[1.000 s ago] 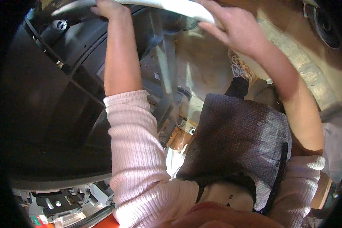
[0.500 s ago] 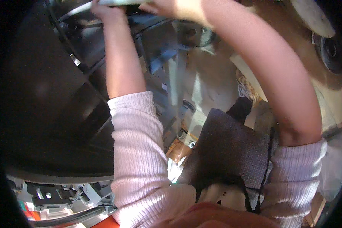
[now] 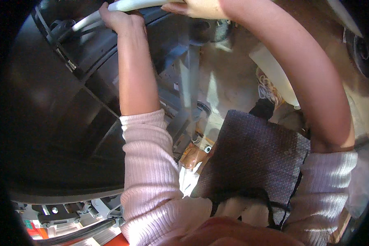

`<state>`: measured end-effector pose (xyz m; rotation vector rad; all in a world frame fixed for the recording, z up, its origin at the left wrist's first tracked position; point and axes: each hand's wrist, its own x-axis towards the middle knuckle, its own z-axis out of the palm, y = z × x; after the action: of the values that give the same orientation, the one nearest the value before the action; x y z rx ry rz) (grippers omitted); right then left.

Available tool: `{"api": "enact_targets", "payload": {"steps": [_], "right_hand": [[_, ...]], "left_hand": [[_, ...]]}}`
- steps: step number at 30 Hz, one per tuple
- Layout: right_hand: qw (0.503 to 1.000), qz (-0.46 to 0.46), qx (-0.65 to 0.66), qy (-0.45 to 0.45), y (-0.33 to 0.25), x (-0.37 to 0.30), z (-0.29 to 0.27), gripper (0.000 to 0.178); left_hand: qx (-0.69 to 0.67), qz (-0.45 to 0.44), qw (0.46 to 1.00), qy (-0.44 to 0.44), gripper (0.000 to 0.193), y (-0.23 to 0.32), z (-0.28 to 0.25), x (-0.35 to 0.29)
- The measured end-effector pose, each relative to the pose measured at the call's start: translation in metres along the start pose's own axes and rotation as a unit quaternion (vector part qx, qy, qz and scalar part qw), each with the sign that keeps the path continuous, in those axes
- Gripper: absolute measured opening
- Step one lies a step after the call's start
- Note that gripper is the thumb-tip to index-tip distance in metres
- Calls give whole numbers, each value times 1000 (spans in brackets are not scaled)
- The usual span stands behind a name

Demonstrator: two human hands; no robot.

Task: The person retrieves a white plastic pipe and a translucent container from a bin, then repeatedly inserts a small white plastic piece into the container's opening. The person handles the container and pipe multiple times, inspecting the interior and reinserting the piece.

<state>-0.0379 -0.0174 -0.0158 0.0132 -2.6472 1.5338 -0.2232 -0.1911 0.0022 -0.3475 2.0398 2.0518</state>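
A pale white tube (image 3: 131,5) runs along the top of the view, over a large black curved machine housing (image 3: 57,123). My left hand (image 3: 119,18) is closed around the tube at the upper left. My right hand (image 3: 194,7) lies on the same tube further right, fingers pointing left, its far side cut off by the top edge. Both forearms reach upward, with pink ribbed sleeves pushed back to the elbows.
A dark speckled apron (image 3: 254,160) hangs over my lap. Grey metal brackets and a vertical bar (image 3: 190,82) sit between my arms. A white plastic container (image 3: 274,78) and a sandalled foot (image 3: 270,92) lie on the tan floor. Red and black parts (image 3: 69,229) sit lower left.
My right arm has swung left across the view and now lies over the tube near my left hand. My left hand kept its hold on the tube.
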Motion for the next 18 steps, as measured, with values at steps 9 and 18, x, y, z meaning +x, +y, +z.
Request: {"api": "enact_targets", "payload": {"steps": [9, 18], "right_hand": [[994, 95, -50, -29, -10, -31, -12, 33], [995, 7, 20, 100, -4, 3, 36, 26]], "left_hand": [[34, -24, 999, -29, 35, -41, -4, -10], [10, -66, 997, 49, 26, -26, -6, 62]]}}
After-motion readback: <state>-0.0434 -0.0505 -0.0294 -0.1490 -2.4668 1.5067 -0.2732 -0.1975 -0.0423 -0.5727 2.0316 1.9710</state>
